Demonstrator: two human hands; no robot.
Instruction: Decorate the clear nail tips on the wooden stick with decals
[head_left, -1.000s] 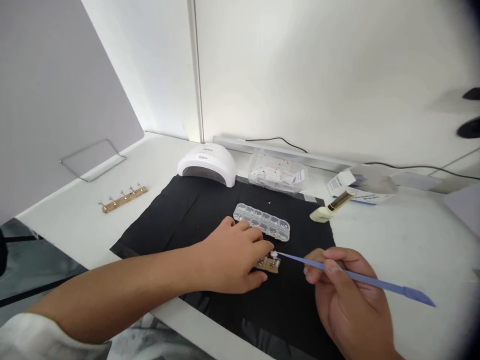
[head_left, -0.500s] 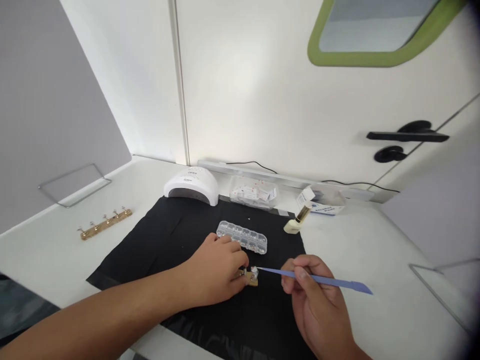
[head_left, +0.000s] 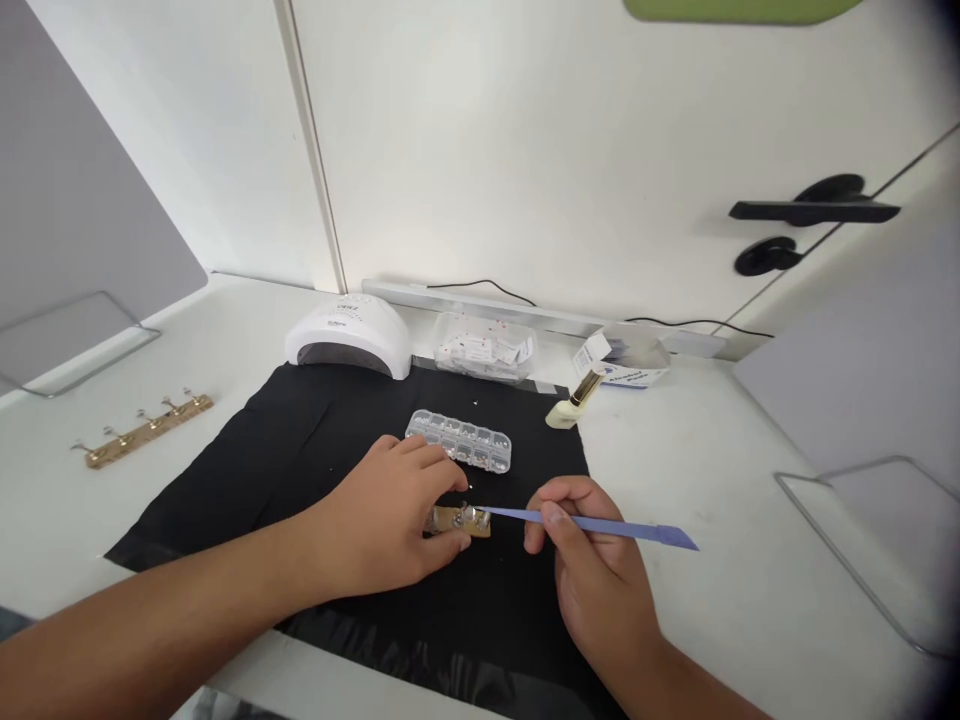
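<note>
My left hand (head_left: 390, 515) reaches over the black mat, its thumb and fingers around a short gold-brown nail tip stand (head_left: 474, 528). Clear nail tips lie on top of the stand; the fingers hide its left part. Between thumb and fingers, my right hand (head_left: 592, 560) pinches a slim purple-blue stick (head_left: 630, 529) with a slanted flat rear end. The stick's thin point is at the nail tip on the stand's right end; whether it touches is too small to tell. Just beyond my left fingers lies a clear compartment case (head_left: 491, 440) with small gems.
On the black mat (head_left: 247, 480) stands a bottle with a gold cap (head_left: 574, 405). Behind are a white nail lamp (head_left: 349, 330), a clear box of packets (head_left: 484, 347) and an open carton (head_left: 637, 365). Another stand with nail tips (head_left: 150, 432) lies left. Wire frames flank the table.
The view has tilted down and shifted. My left index finger has lifted off the nail tips, showing more of the stand. The stick's point stays by the right end of the stand.
</note>
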